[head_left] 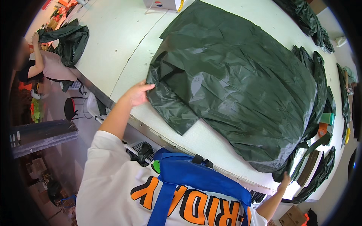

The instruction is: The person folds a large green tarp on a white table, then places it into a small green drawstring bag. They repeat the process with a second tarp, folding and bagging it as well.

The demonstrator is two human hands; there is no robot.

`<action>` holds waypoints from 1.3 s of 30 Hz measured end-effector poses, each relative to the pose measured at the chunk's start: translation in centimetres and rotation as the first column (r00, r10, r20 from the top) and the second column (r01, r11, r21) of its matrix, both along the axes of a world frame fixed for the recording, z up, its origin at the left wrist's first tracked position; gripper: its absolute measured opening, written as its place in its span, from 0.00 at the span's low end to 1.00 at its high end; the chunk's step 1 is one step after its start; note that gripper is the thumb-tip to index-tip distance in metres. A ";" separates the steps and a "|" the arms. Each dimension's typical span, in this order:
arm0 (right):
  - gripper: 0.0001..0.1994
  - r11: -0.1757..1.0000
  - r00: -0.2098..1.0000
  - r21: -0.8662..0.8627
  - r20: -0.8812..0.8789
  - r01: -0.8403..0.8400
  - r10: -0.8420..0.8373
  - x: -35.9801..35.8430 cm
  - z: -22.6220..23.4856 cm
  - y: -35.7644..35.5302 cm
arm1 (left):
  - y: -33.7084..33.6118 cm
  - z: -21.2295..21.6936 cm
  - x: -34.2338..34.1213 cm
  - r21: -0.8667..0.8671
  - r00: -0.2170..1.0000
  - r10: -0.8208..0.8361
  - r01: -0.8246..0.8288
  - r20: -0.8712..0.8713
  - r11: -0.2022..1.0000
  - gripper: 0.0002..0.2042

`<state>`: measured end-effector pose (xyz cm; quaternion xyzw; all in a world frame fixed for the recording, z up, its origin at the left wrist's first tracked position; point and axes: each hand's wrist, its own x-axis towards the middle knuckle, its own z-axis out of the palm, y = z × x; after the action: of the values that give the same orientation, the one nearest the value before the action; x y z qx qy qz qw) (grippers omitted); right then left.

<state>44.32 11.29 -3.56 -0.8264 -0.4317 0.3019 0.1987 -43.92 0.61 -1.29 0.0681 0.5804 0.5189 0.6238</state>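
A large piece of dark green, shiny waterproof cloth (233, 71) lies spread and wrinkled across the white table. Its kind of garment cannot be told, though a sleeve-like flap is folded at its near left corner. My left hand (137, 95) is closed on the left edge of this cloth, thumb on top and the other fingers partly hidden. At the near right end, my right hand (284, 182) pinches the cloth's lower edge; its fingers look small and partly covered.
More dark green pieces (320, 75) lie in heaps along the table's right side, beside a green and orange roll (325, 122). A white box (164, 4) stands at the far edge. To the left, another person (36, 64) handles dark green cloth (73, 45). A stool (70, 109) stands below.
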 end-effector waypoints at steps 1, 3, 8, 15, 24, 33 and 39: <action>0.23 0.988 0.996 0.132 -0.023 -0.085 0.089 0.1 1.4 1.3 | -0.2 -0.2 -1.4 0.071 0.996 0.008 -0.002 -0.085 0.997 0.24; 0.21 0.929 0.966 0.332 -0.136 -0.165 0.220 -3.6 9.9 5.7 | 2.0 4.9 -4.7 0.146 0.958 -0.016 0.060 -0.285 0.987 0.27; 0.26 0.838 0.947 0.499 0.315 -0.219 0.060 3.6 22.8 12.0 | 6.6 20.6 -13.1 0.225 0.492 0.058 0.288 -0.869 0.931 0.22; 0.28 0.988 0.904 -0.044 0.399 -0.149 0.154 8.8 14.0 1.2 | -7.1 12.9 -20.7 0.065 0.194 0.057 0.034 -0.979 0.997 0.28; 0.16 0.959 0.944 -0.036 -0.169 0.281 -0.283 -4.1 4.4 -9.4 | -1.5 2.0 1.0 -0.201 -0.277 -0.075 0.462 -0.958 0.864 0.30; 0.16 0.799 0.599 -0.004 -0.660 0.601 -0.454 -0.4 -0.9 -21.2 | 2.0 -4.4 5.7 -0.732 -0.500 -0.537 0.407 -0.679 0.547 0.30; 0.36 0.879 0.836 -0.078 -0.279 0.471 -0.473 -4.8 1.1 -16.0 | 3.0 2.1 21.9 -0.349 -0.289 -0.197 0.805 -0.937 0.479 0.31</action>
<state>39.47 -4.76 -2.50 -0.8545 -0.1800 0.3627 0.3253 -21.98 3.64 0.76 0.7884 0.5812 0.0899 0.1802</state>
